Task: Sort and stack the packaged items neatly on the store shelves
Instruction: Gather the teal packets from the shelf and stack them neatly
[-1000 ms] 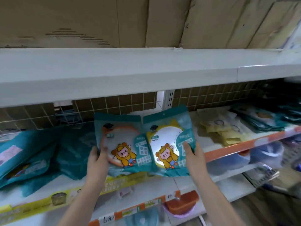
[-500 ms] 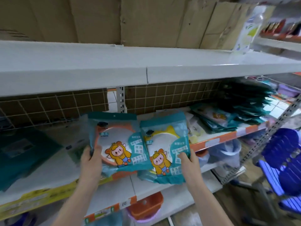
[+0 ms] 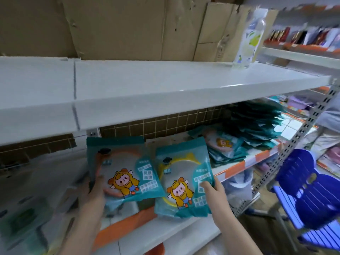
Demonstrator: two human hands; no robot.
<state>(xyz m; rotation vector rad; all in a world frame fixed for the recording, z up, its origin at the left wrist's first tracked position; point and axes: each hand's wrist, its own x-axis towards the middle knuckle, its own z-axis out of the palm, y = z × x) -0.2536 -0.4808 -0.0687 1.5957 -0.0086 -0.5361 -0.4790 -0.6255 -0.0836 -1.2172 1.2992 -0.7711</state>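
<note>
Two teal packets with a cartoon figure are held side by side in front of the middle shelf point(image 3: 237, 168). My left hand point(image 3: 95, 194) grips the lower left edge of the packet with an orange ring point(image 3: 121, 166). My right hand point(image 3: 215, 192) pinches the lower right edge of the packet with a yellow ring point(image 3: 182, 179), thumb on its front. A tall pile of similar teal packets point(image 3: 253, 129) lies at the right end of that shelf, with one pink-ringed packet point(image 3: 222, 144) on a lower pile.
A white upper shelf point(image 3: 165, 85) juts out above, with cardboard point(image 3: 119, 26) behind it and a clear bottle point(image 3: 250, 35) at its right end. A perforated metal upright point(image 3: 301, 133) and a blue plastic chair point(image 3: 311, 196) stand at right. More teal goods point(image 3: 24, 218) lie blurred at left.
The view has swung right, so the tall pile and blue chair are nearer the centre. Both hands have carried their packets rightward along the shelf, still gripping them.
</note>
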